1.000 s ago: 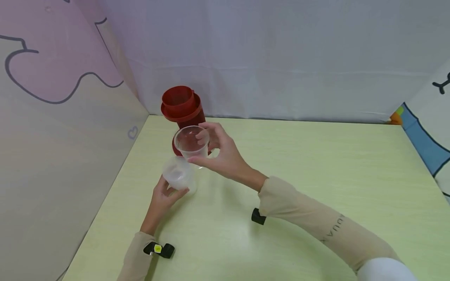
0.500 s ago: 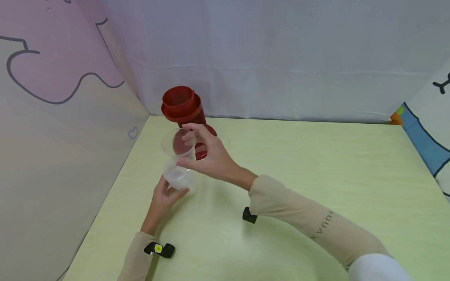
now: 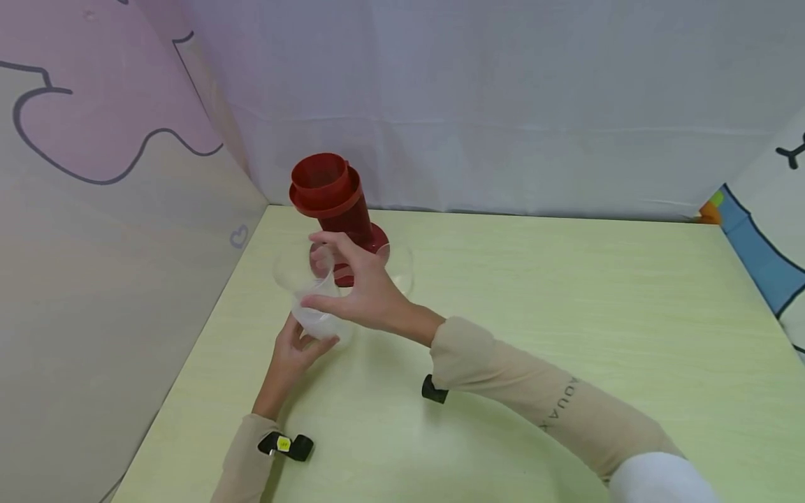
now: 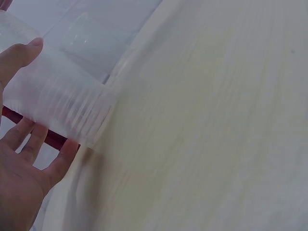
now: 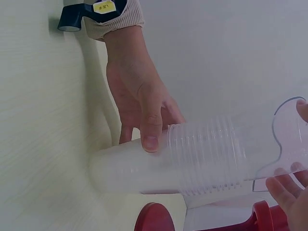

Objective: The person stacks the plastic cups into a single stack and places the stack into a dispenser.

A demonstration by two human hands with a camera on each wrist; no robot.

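Note:
My left hand (image 3: 302,349) grips a tall stack of nested clear plastic cups (image 5: 207,156), low on its side. In the left wrist view, the thumb lies across the ribbed cup stack (image 4: 62,91) and the fingers curl under it. My right hand (image 3: 371,290) holds a single clear plastic cup (image 5: 284,139) by its sides, between thumb and fingers. This cup is at the stack's open end, its lower part at or inside the top rim; how deep I cannot tell. Behind my right hand stands a red cylinder (image 3: 346,223) with a wide collar and open top.
A faint clear rounded object (image 3: 402,269) is beside the red cylinder's base. Pale fabric walls enclose the table (image 3: 566,314) at the back and sides. A black wrist camera (image 3: 302,447) sits on the left sleeve.
My right hand has moved left and slightly down with the single cup, bringing it from beside the stack to the stack's mouth. My left hand and the stack have stayed nearly still.

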